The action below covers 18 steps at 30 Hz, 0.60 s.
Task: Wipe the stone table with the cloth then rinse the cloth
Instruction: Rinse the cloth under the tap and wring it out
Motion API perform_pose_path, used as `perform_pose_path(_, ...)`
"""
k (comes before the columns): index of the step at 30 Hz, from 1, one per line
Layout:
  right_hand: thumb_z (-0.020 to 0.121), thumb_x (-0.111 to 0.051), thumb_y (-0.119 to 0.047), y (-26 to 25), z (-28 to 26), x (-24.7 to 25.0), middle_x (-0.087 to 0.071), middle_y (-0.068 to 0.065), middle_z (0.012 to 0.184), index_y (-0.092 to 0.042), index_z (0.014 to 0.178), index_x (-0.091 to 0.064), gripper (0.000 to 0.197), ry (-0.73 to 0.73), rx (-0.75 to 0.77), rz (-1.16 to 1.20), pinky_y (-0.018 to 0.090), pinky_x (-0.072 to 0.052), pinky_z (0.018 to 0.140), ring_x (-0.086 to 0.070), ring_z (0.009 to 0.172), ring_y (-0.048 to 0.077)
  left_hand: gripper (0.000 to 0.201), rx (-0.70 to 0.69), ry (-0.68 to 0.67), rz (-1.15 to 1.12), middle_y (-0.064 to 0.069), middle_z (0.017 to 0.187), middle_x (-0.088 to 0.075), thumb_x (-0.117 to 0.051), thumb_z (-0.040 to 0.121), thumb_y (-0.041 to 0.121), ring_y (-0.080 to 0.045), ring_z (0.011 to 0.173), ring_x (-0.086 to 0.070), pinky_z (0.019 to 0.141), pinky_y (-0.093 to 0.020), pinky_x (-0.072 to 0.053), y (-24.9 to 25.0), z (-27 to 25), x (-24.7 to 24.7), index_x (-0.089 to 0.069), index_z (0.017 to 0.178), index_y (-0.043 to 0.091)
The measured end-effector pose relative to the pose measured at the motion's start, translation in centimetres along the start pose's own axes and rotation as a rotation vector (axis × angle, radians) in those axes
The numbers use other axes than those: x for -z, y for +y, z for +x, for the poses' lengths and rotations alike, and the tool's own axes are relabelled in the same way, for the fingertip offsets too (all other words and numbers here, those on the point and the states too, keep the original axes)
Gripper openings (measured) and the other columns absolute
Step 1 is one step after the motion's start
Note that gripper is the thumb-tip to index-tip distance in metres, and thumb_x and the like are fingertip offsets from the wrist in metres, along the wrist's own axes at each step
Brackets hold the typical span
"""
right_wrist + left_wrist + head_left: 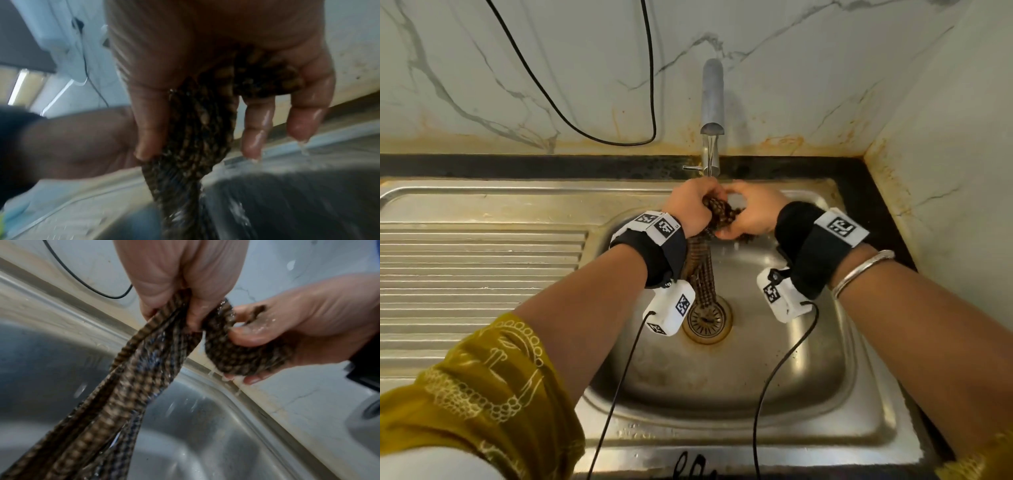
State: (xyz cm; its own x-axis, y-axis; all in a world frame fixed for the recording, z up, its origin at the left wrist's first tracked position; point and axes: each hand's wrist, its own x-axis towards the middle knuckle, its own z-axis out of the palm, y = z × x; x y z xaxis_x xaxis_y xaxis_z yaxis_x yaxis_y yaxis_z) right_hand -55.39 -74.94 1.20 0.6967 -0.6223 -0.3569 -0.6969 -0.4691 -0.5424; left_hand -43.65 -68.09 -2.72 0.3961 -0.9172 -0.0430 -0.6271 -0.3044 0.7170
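A wet brown checked cloth (719, 209) is bunched between both hands over the steel sink basin (822, 349), just under the tap (711, 102). My left hand (693, 202) grips its upper part, and a long twisted tail (115, 402) hangs toward the drain (707, 318). My right hand (751, 212) holds a wad of the same cloth (242, 353) in its palm, thumb pressed on top. The right wrist view shows the cloth (197, 129) caught between wet fingers (252, 129), with water dripping off.
A ribbed steel draining board (476, 274) lies left of the basin. A black stone counter strip (534, 166) runs behind it, below a stained marble wall (825, 85). A black cable (585, 130) loops down the wall. Wrist camera cables (774, 377) hang over the basin.
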Motion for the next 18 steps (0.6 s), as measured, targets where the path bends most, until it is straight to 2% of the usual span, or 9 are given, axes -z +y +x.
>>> perform_pose_path(2,0.081,-0.070,-0.023,0.1,0.4,-1.2,-0.063,0.007,0.110,-0.017,0.120,-0.058,0.041,0.059,0.008,-0.050,0.028,-0.040,0.081,-0.058,0.107,0.027,0.033,-0.011,0.020,0.017,-0.006,0.104,-0.059,-0.055,0.074,-0.007,-0.021,0.096,-0.055,0.085,-0.031,-0.046,0.1,0.0,-0.4,-0.059,0.092,0.020)
perform_pose_path(4,0.084,-0.065,-0.018,0.1,0.7,-1.5,-0.064,0.011,0.108,-0.011,0.113,-0.061,0.030,0.129,-0.031,-0.011,0.029,-0.041,0.079,-0.058,0.103,0.028,0.028,0.019,0.081,0.007,-0.005,0.103,-0.056,-0.056,0.079,-0.002,-0.019,0.091,-0.052,0.075,-0.024,-0.041,0.1,-0.2,-0.5,-0.054,0.101,0.014)
perform_pose_path(6,0.085,-0.063,-0.014,0.2,1.0,-1.5,-0.062,0.013,0.107,-0.006,0.111,-0.058,0.028,0.155,-0.055,0.066,0.030,-0.039,0.077,-0.056,0.101,0.029,0.024,0.039,0.102,0.003,-0.004,0.094,-0.059,-0.057,0.084,0.008,-0.019,0.083,-0.053,0.067,-0.024,-0.039,0.1,-0.6,-0.4,-0.051,0.106,0.011)
perform_pose_path(8,0.087,-0.059,-0.009,0.1,1.0,-1.3,-0.057,0.012,0.105,-0.006,0.114,-0.052,0.028,0.147,-0.046,0.121,0.030,-0.036,0.076,-0.053,0.100,0.028,0.021,0.028,0.057,0.057,-0.009,0.096,-0.064,-0.053,0.088,0.013,-0.024,0.087,-0.058,0.072,-0.029,-0.043,0.1,-0.9,-0.5,-0.056,0.108,0.011)
perform_pose_path(10,0.091,-0.049,-0.006,-0.1,0.9,-1.4,-0.054,0.012,0.105,-0.010,0.119,-0.045,0.029,0.117,0.021,0.081,0.031,-0.036,0.077,-0.053,0.102,0.029,0.020,0.041,0.012,0.106,-0.014,0.101,-0.066,-0.049,0.090,0.015,-0.029,0.093,-0.060,0.077,-0.030,-0.043,0.2,-1.1,-0.7,-0.061,0.105,0.010)
perform_pose_path(13,0.095,-0.042,-0.008,-0.5,0.6,-1.9,-0.057,0.013,0.118,-0.017,0.131,-0.039,0.037,0.077,0.130,-0.080,0.034,-0.043,0.085,-0.055,0.106,0.029,0.021,0.164,-0.050,-0.059,-0.017,0.102,-0.066,-0.050,0.090,0.015,-0.031,0.097,-0.060,0.083,-0.034,-0.044,0.2,-0.8,-0.7,-0.064,0.104,0.007)
perform_pose_path(15,0.096,-0.042,-0.013,-0.6,0.6,-2.0,-0.058,0.013,0.121,-0.017,0.129,-0.043,0.033,0.102,0.150,-0.075,0.035,-0.044,0.089,-0.056,0.107,0.028,0.020,0.228,-0.087,-0.229,-0.016,0.095,-0.064,-0.054,0.082,0.010,-0.033,0.099,-0.059,0.088,-0.040,-0.043,0.6,-0.8,-0.4,-0.064,0.099,0.006)
perform_pose_path(18,0.096,-0.045,-0.022,-0.9,0.6,-1.4,-0.061,0.012,0.112,-0.015,0.121,-0.046,0.025,0.179,0.149,-0.059,0.035,-0.045,0.082,-0.058,0.098,0.028,0.020,0.244,-0.094,-0.428,-0.012,0.074,-0.057,-0.052,0.053,0.008,-0.033,0.085,-0.056,0.082,-0.044,-0.043,0.6,-0.8,-0.5,-0.060,0.070,0.013)
